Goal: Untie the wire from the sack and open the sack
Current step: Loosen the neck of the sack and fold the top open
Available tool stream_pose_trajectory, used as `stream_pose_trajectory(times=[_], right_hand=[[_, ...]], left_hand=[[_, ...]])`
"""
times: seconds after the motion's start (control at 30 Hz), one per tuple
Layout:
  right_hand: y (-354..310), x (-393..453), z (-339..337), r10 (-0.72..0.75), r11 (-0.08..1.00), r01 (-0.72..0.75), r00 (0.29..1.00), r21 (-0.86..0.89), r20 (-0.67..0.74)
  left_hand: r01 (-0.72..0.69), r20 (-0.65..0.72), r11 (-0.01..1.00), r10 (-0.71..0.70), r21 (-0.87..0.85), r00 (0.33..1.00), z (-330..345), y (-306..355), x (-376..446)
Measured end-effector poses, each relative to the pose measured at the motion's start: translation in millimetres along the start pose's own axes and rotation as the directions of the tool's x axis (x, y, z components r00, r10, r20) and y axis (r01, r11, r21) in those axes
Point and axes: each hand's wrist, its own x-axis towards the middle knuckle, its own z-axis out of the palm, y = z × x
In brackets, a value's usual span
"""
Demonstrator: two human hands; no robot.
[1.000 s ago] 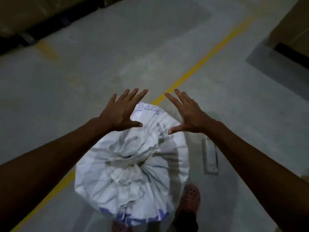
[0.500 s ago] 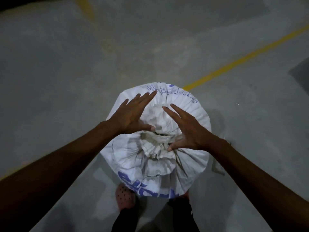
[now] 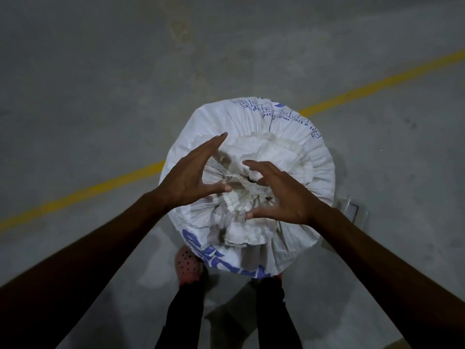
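I see the sack (image 3: 251,137) standing upright on the concrete floor (image 3: 100,96) directly under both hands, its white woven mouth gathered into a crumpled rosette (image 3: 254,157) between my palms — it looks full and heavy, so I judge the body will stay put while the neck cloth, thin and crinkly, gives easily under the fingers. The wire itself I cannot make out; it is probably buried in the pleats at the throat, just below the right thumb, and that pinched neck is where I would take hold. The left hand (image 3: 191,180) hangs spread wide over the left side of the gathers, thumb pointing inward, holding nothing. The right hand (image 3: 281,195) is curled in a loose claw over the centre, fingers apart, gripping nothing that I can see. Beyond the fingertips, small blue print runs along the far rim — too small and upside down to read. Below my wrists, large blue lettering (image 3: 221,258) wraps the near side, cut off by folds and unreadable. A pink perforated clog (image 3: 187,265) shows under the left forearm, and a yellow line (image 3: 100,190) crosses the floor behind.
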Motion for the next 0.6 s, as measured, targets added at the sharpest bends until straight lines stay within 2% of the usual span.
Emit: stream_pose_trajectory(times=[0.07,0.2,0.33,0.43,0.6], right_hand=[[-2.7,8.1,2.0,0.029,0.998,-0.03,0.999,0.055,0.021],[-1.8,18.1,4.8,0.096,0.995,-0.098,0.985,0.008,0.144],[6.0,15.6,7.0,0.175,0.983,-0.181,0.955,0.005,0.24],[11.7,10.7,7.7,0.196,0.979,-0.202,0.936,-0.008,0.294],[25.3,3.6,11.8,0.282,0.956,-0.238,0.901,-0.169,0.328]], left_hand=[[-0.008,0.012,1.0,0.008,-0.015,1.0,-3.6,-4.7,-6.1],[0.014,0.009,0.999,-0.014,-0.052,1.0,-12.0,-14.0,-9.0],[0.027,0.122,0.993,-0.013,-0.114,0.992,-8.2,-27.7,-4.9],[0.032,0.144,0.988,-0.011,-0.149,0.99,-2.1,-33.6,-0.3],[0.025,0.135,0.985,-0.001,-0.173,0.991,7.9,-40.7,3.3]])
